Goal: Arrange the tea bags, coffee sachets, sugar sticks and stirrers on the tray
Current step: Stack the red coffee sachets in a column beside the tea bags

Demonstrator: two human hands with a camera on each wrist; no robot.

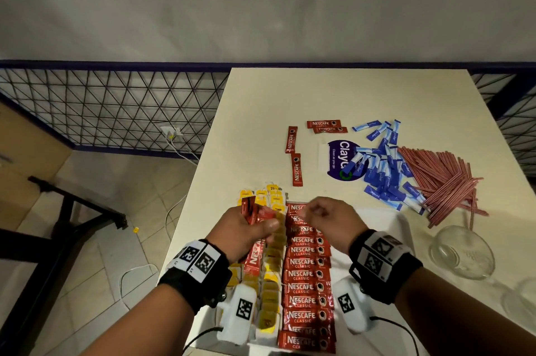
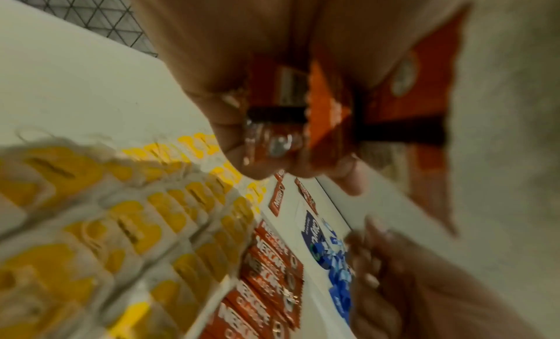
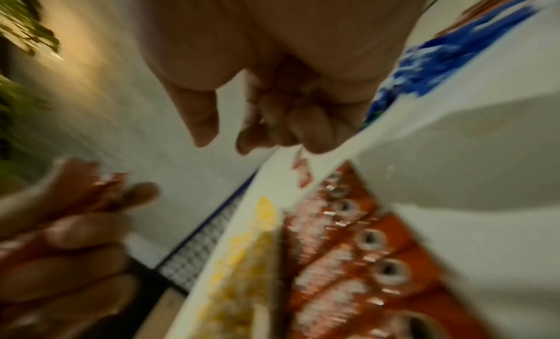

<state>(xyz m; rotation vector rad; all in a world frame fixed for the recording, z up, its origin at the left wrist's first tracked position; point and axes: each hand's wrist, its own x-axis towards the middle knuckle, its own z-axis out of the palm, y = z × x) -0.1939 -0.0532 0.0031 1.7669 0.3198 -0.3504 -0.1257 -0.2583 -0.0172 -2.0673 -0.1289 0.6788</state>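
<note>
My left hand (image 1: 259,223) grips a bundle of red coffee sachets (image 1: 252,212) above the white tray (image 1: 398,221); the left wrist view shows the bundle (image 2: 327,119) fanned between its fingers. Just to the right, my right hand (image 1: 314,212) hovers over the tray with its fingers curled and nothing in them (image 3: 272,119). On the tray lie rows of yellow tea bags (image 1: 271,289) and a column of coffee sachets (image 1: 304,274). Blue sugar sticks (image 1: 385,176) and red stirrers (image 1: 443,178) are piled on the table behind.
Three or so loose coffee sachets (image 1: 291,139) lie on the white table (image 1: 290,94) beyond the tray, beside a blue and white packet (image 1: 338,160). Glass cups (image 1: 462,252) stand at the right. The table's left edge drops to a tiled floor with cables.
</note>
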